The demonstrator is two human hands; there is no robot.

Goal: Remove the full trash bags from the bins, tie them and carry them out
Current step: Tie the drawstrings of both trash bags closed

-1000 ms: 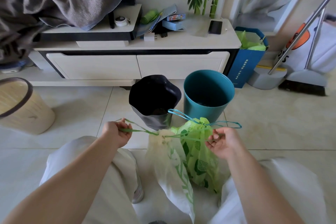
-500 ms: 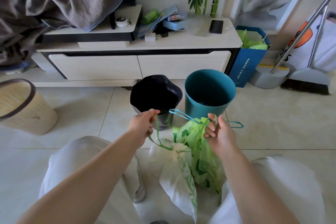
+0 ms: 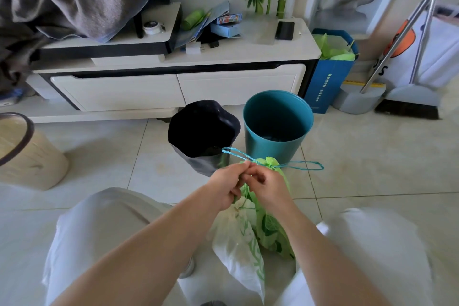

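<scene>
While hands [image 3: 227, 182] [image 3: 269, 187] pinch drawstring [image 3: 235, 198], white bag [image 3: 236, 243] cinched

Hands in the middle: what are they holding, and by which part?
The left hand and right hand both pinch the green drawstring of the white trash bag, just above its gathered neck.

Straight ahead the black bin [image 3: 203, 131] and teal bin [image 3: 278, 126] stand side by side, rims seemingly touching (no gap shows). Open floor [image 3: 106, 156] runs left to the wicker bin [image 3: 27, 156] and right toward the broom [image 3: 407, 104]. The cabinet [image 3: 173, 92] walls off the back; knees [image 3: 111, 226] flank the near tiles.
</scene>
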